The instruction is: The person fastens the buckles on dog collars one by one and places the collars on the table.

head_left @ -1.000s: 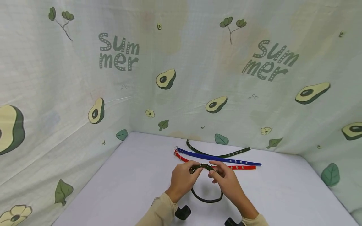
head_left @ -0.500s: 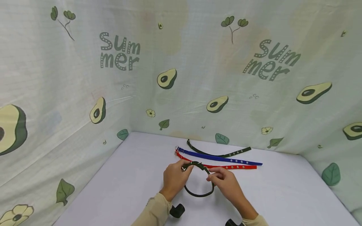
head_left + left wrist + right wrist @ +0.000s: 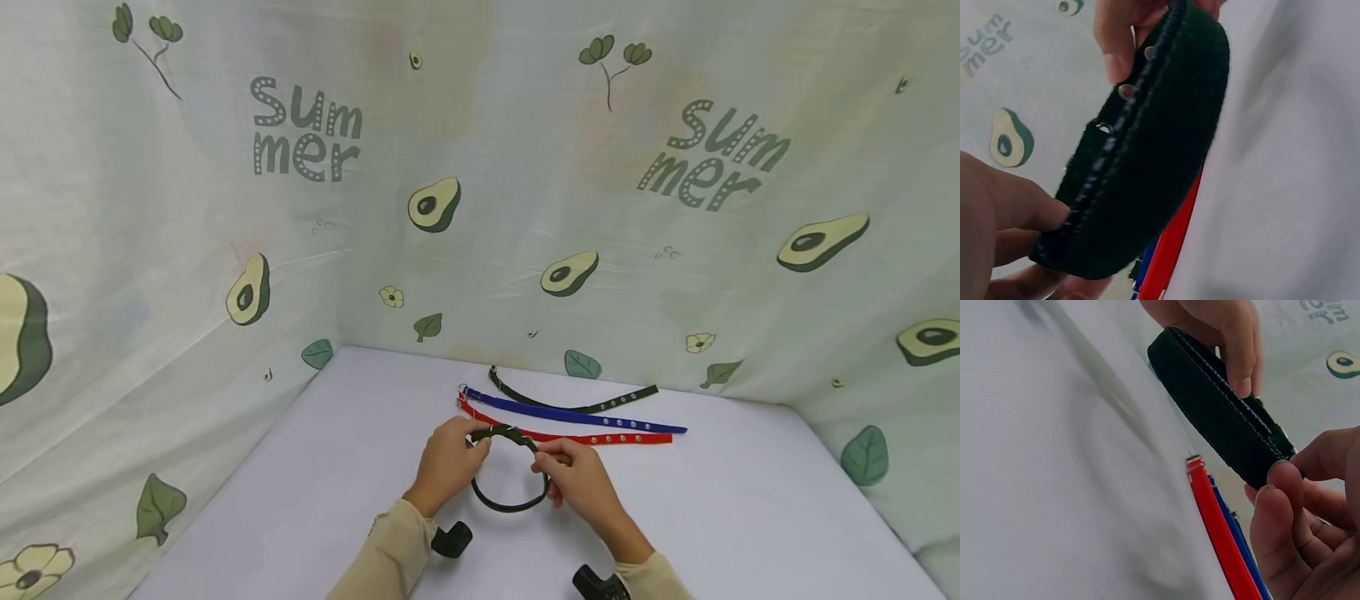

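Observation:
A dark green collar (image 3: 510, 508), fastened into a loop, is held up in front of me over the table. My left hand (image 3: 445, 460) pinches its left side near the metal fittings. Thumb and fingers of my right hand (image 3: 583, 482) grip the opposite side. The left wrist view gives the woven outer face of the green strap (image 3: 1163, 144) and metal eyelets along the overlapping layer. In the right wrist view, the strap (image 3: 1210, 412) stretches between both hands, with its buckle side mostly hidden.
Behind the hands, a red collar (image 3: 645, 438), a blue collar (image 3: 555, 412) and another dark green collar (image 3: 630, 396) lie unfastened across the white table (image 3: 315, 467). A printed cloth (image 3: 480, 250) rises at the table's back and sides.
My right hand has left the top fittings and now holds the loop's right side. Both hands and the collar have shifted left, and more of the loop shows.

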The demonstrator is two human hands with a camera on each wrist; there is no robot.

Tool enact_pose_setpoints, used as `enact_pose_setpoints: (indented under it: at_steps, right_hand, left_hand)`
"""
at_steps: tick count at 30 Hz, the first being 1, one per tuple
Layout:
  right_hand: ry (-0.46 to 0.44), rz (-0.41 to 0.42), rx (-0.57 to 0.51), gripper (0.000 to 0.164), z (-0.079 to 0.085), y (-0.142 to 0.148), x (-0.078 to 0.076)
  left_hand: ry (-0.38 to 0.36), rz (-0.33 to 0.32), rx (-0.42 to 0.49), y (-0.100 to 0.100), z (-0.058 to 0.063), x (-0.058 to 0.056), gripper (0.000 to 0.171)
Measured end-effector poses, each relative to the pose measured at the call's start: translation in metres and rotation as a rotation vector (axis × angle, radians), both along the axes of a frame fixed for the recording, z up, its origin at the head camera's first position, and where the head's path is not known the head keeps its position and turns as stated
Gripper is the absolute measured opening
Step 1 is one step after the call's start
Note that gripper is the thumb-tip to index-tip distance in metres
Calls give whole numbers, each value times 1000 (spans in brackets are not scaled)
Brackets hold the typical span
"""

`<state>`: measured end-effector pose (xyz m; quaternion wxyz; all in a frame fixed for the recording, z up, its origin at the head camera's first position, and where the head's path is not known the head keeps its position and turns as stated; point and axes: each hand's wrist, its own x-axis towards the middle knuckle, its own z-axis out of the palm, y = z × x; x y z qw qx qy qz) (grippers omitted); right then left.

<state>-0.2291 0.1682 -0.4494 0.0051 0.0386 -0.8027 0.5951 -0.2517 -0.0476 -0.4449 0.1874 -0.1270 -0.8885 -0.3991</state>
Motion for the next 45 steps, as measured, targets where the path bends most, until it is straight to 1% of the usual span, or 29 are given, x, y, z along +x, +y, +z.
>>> enact_pose_setpoints:
  at_steps: [4,7,11,14,18,24,27,30,32,34,37,43,45]
  right_hand:
    - [5,19,29,23,0,-7,-7]
    - [-3,60,61,25,-1,-13,-10]
    - [-12,110,106,28,-6,-21,-14]
    - [-15,135,126,27,-9,-27,-16]
    - [-19,159,144,25,-12,-34,-17]
    - [-15,156,186,20,-18,-47,-22]
    - [-18,141,196,19,-19,-55,-24]
    - [-21,130,213,20,-23,-61,-25]
    - [-27,128,221,20,-24,-65,-26]
    - [-25,133,224,20,-25,-68,-26]
    - [-25,139,229,19,-25,-72,-26]
    - [-8,135,255,14,-25,-78,-25]
    - [-7,133,255,13,-25,-79,-24]
  left_hand:
    - [-38,9,12,-8,-1,-5,18]
    - [-55,40,26,-15,-5,-9,17]
    - [-135,70,20,-26,-5,-13,16]
    - [-195,64,4,-34,-3,-15,17]
    - [-236,40,-44,-45,-2,-17,16]
    - [-315,11,-81,-58,-5,-19,16]
    - [-331,10,-114,-63,-6,-20,18]
    - [-353,12,-123,-67,-7,-20,18]
    - [-385,23,-115,-69,-6,-20,18]
    - [-408,41,-127,-71,-6,-20,17]
    - [-433,70,-167,-74,-5,-20,15]
    - [-442,86,-222,-78,-2,-18,13]
    - [-442,100,-241,-80,-1,-18,13]
